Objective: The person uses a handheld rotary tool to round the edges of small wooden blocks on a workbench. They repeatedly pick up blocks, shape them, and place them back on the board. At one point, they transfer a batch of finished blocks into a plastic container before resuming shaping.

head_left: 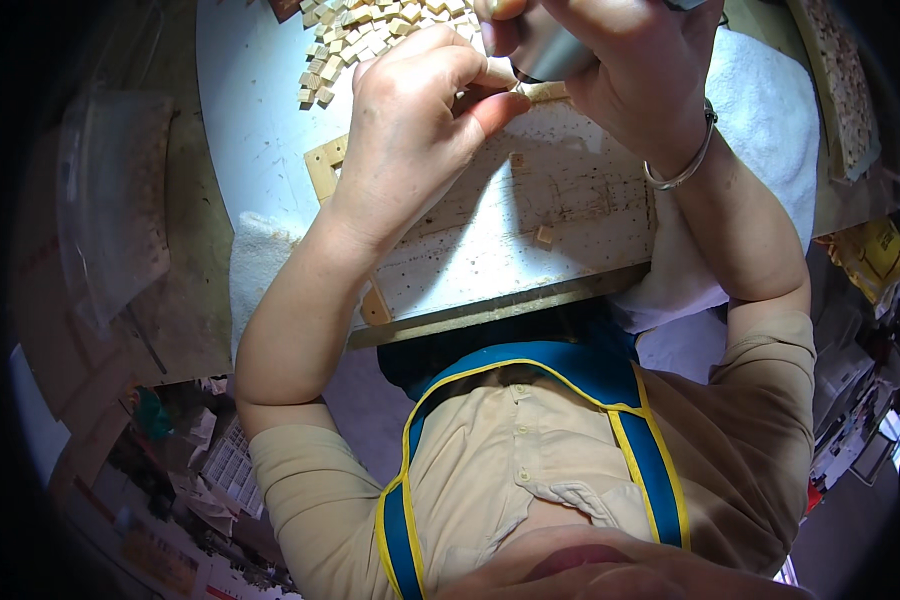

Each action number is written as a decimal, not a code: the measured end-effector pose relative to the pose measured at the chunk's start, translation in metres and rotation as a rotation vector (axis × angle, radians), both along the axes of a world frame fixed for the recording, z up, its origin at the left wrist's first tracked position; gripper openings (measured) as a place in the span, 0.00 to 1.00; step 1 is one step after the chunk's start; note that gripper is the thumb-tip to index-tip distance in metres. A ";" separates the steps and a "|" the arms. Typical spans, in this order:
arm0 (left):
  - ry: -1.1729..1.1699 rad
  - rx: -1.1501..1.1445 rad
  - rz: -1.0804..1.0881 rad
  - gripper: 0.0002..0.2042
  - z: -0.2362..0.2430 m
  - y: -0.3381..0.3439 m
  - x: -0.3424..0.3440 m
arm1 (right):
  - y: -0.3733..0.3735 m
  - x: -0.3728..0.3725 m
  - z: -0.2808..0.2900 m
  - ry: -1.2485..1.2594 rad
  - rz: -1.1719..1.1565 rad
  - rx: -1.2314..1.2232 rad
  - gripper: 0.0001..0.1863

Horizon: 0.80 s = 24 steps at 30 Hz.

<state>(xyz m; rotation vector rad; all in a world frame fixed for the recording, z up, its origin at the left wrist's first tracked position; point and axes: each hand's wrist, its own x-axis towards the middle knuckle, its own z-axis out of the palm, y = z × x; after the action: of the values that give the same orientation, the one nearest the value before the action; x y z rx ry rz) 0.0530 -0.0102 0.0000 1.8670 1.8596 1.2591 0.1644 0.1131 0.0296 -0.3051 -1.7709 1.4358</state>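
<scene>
My right hand (650, 75) is wrapped round a smooth grey, round-bodied tool (552, 50) at the top of the view. Its exact kind does not show. Right beside the tool's lower end, my left hand (405, 125) is closed, thumb and forefinger pinched together. Whatever sits between those fingertips is too small and too hidden to name. Both hands are above a worn white board (470, 240). Small wooden blocks lie on it, one block (544, 235) near the middle and another block (516, 159) farther back.
Many small pale wooden cubes (390, 22) are heaped beyond my left hand. A wooden frame piece (322, 172) shows beside my left wrist. White towels lie at both sides, the larger towel (765, 130) under my right forearm. A translucent bin (115, 200) stands at far left.
</scene>
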 end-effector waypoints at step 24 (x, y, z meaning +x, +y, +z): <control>-0.017 0.003 0.006 0.09 0.002 -0.001 0.001 | 0.008 -0.004 -0.010 0.231 -0.027 0.239 0.27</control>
<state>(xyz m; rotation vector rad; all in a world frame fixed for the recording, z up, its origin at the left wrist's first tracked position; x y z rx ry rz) 0.0541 -0.0108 0.0017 1.8482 1.8573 1.2759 0.1601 0.1210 0.0195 -0.0353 -1.7189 1.1742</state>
